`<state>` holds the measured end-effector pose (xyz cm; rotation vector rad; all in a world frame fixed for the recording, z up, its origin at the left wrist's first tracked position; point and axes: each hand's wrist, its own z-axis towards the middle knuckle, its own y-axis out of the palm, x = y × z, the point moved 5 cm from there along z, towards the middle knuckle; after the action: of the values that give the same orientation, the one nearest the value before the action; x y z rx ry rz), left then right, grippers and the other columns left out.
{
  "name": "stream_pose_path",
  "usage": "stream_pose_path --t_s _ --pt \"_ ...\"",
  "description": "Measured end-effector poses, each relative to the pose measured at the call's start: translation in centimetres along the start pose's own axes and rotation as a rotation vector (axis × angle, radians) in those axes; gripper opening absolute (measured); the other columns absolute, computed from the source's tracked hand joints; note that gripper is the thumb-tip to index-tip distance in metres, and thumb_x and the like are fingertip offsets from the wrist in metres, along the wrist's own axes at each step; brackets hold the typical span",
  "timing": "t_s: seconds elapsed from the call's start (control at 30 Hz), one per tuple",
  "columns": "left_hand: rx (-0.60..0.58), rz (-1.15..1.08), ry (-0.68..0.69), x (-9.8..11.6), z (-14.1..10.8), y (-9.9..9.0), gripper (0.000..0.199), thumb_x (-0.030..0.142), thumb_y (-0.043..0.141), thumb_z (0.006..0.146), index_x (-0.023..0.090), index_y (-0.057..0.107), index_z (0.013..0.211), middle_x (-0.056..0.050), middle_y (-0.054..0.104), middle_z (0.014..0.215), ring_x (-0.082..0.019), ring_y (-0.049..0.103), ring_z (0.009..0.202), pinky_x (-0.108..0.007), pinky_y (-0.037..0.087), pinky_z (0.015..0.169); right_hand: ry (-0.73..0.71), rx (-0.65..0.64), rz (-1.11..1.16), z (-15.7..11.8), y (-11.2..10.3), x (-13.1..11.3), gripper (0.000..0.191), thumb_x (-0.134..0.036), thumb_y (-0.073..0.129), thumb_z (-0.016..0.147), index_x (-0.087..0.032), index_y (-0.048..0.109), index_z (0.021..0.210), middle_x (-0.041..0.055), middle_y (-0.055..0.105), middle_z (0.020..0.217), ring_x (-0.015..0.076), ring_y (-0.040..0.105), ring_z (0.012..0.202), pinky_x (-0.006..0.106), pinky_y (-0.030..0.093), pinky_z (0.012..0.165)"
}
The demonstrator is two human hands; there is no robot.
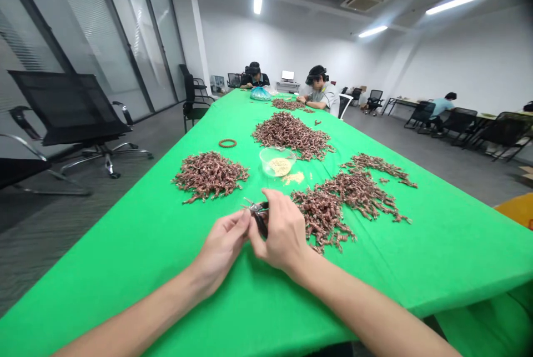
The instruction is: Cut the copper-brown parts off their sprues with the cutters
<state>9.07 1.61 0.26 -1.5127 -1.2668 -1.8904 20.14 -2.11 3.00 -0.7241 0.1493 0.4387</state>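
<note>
My right hand (283,232) is wrapped round small black-handled cutting pliers (260,215), whose metal jaws point left. Closed in a pinch, my left hand (225,246) meets the jaws with its fingertips. Thin pale ends (247,201) stick out there; the rest of that small piece is hidden by my fingers. Just beyond my hands stands a clear plastic bowl (278,161) with pale bits in it, and more pale bits (293,177) lie beside it. Piles of small brown knotted pieces lie left (211,175), right (345,196) and behind the bowl (291,134).
A green cloth (166,290) covers the long table. A brown beaded ring (227,143) lies left of the bowl. Two people with headsets sit at the far end, near a blue bag (260,94) and another brown pile (287,104). Office chairs (75,107) stand along the left.
</note>
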Motion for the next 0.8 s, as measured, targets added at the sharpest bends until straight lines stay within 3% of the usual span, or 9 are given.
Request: stream_pose_path --t_s 0.13,0.23,0.4,0.5,0.63,0.73,0.8 --pt "0.089 0.005 -0.051 -0.5 -0.3 -0.2 0.033 0.042 0.086 0.072 0.012 0.079 0.085 -0.007 0.077 0.085 -0.013 0.063 0.068 -0.021 0.052 0.071 -0.102 -0.024 -0.042 -0.4 0.3 -1.2 0.072 -0.033 0.053 0.079 -0.005 0.036 0.143 0.0233 0.054 0.134 0.0368 0.054 0.112 0.052 0.049 0.092" --pt "0.116 0.000 -0.082 -0.7 -0.5 -0.3 0.038 0.048 0.085 0.070 0.011 0.078 0.076 -0.007 0.076 0.076 -0.011 0.058 0.060 -0.020 0.048 0.061 -0.152 -0.065 -0.026 -0.5 0.6 -2.0 0.074 -0.035 0.052 0.080 -0.005 0.033 0.145 0.0241 0.050 0.139 0.0373 0.052 0.116 0.053 0.048 0.094" --pt "0.185 0.016 -0.044 -0.1 -0.1 -1.1 0.034 0.045 0.084 0.072 0.012 0.076 0.073 -0.004 0.071 0.063 -0.012 0.058 0.057 -0.021 0.049 0.061 -0.194 -0.110 0.090 0.2 -0.5 -1.9 0.085 -0.045 0.055 0.082 -0.007 0.022 0.151 0.0249 0.041 0.147 0.0372 0.039 0.137 0.056 0.039 0.109" --pt "0.197 0.060 -0.042 0.3 0.4 -1.9 0.039 0.049 0.081 0.075 0.012 0.077 0.084 -0.009 0.076 0.076 -0.017 0.066 0.062 -0.027 0.053 0.068 -0.200 -0.100 0.128 1.2 -2.6 -0.5 0.087 -0.046 0.058 0.083 -0.010 0.020 0.153 0.0228 0.039 0.150 0.0358 0.035 0.141 0.056 0.039 0.111" --pt "0.206 0.214 -0.029 0.6 0.9 -3.0 0.044 0.055 0.072 0.082 0.012 0.077 0.092 -0.014 0.078 0.094 -0.025 0.073 0.085 -0.034 0.053 0.086 -0.035 0.122 0.048 2.4 -7.4 5.8 0.062 -0.038 0.058 0.088 -0.018 0.039 0.143 0.0173 0.050 0.139 0.0332 0.046 0.132 0.056 0.042 0.108" --pt "0.220 0.327 -0.001 0.5 1.0 -3.6 0.042 0.055 0.067 0.087 0.015 0.076 0.088 -0.012 0.077 0.103 -0.028 0.069 0.106 -0.037 0.045 0.104 0.222 0.247 -0.094 2.3 -10.8 14.0 0.047 -0.043 0.060 0.087 -0.016 0.055 0.125 0.0155 0.061 0.119 0.0287 0.062 0.105 0.050 0.051 0.094" --pt "0.268 0.332 0.006 0.4 0.9 -4.0 0.039 0.054 0.067 0.087 0.016 0.075 0.083 -0.010 0.077 0.103 -0.029 0.064 0.116 -0.039 0.038 0.112 0.411 0.269 -0.123 1.8 -12.4 20.1 0.048 -0.049 0.060 0.086 -0.015 0.058 0.119 0.0145 0.066 0.111 0.0258 0.065 0.093 0.045 0.053 0.087"
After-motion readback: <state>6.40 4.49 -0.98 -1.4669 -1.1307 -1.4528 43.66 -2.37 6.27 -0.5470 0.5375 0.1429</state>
